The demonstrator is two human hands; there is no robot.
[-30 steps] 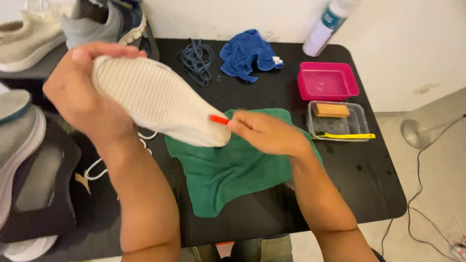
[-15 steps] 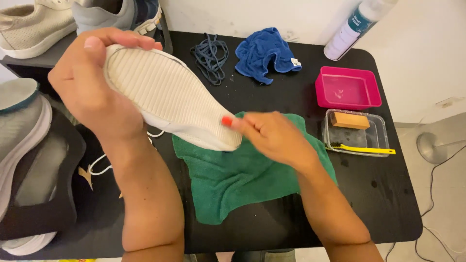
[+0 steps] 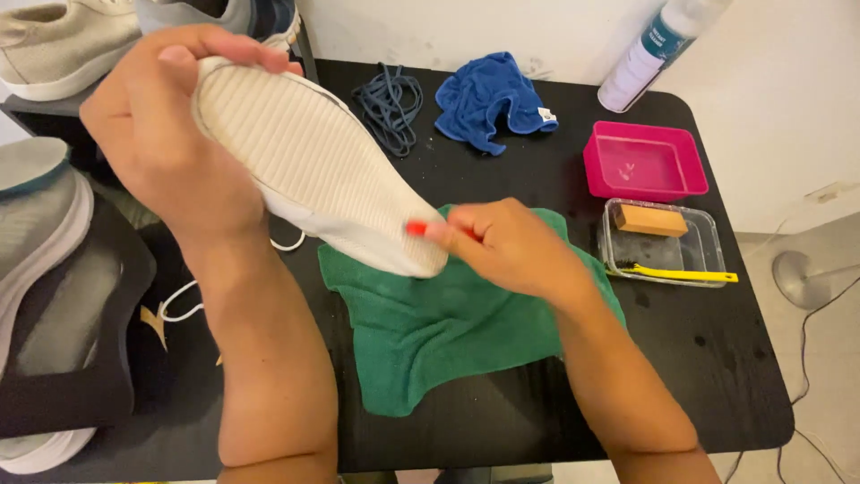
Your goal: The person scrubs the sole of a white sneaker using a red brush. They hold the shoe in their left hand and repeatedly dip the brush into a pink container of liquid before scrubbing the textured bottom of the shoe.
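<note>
A person's left hand (image 3: 166, 134) grips a white shoe (image 3: 313, 166), sole up, above the green cloth (image 3: 448, 332) on the black worktop (image 3: 717, 376); the right hand (image 3: 506, 242), closed on a red-tipped tool (image 3: 417, 229), has shifted to the sole's near end, suggesting scrubbing continues.

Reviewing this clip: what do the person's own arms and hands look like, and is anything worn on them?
Both forearms are bare right up to the bottom edge of the picture: no sleeves, gloves, watch or bracelets show. The left hand and the right hand carry no rings that can be seen. The visible fingernails are short and unpainted. No marks or tattoos show on either arm.
</note>
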